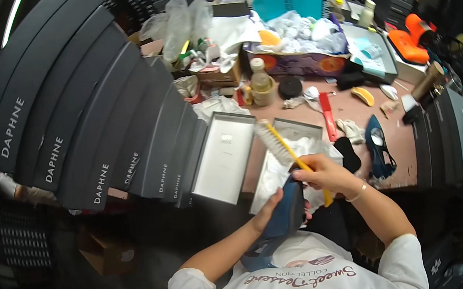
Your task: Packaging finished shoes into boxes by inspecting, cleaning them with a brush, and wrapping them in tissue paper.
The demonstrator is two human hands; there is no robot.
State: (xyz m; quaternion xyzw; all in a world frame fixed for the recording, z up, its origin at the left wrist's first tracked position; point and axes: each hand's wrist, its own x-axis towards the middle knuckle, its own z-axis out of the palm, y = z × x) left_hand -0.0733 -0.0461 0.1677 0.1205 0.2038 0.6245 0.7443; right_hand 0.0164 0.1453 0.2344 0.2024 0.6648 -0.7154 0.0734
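Two shoe boxes, head view: left box (224, 166) shows its bare white inside; right box (299, 123), just beside, holds loose tissue paper (274, 177).
Purple carton (294, 66): behind them, heaped with crumpled white paper (304, 31).
Grey tray (391, 66): right of the carton, with pale blue and white packets (370, 57) inside.
Blue shoe (285, 211): held just short of the right box, near the white shirt (322, 282); its long axis slants from upper right to lower left, strap end low, darker side facing right.
Brush (276, 144): bristle end up and left over the right box, yellow handle running down and right.
Left hand (269, 207): wrapped around the blue shoe.
Right hand (324, 174): fingers closed on the brush's handle; whether it also touches the shoe, cannot tell.
Second shoe (380, 150): near the front edge of the desk (403, 147), narrow tip away from the person.
Open room: a pink strip between the second shoe and the right stack (458, 139); the left stack (90, 105) crowds the left box.
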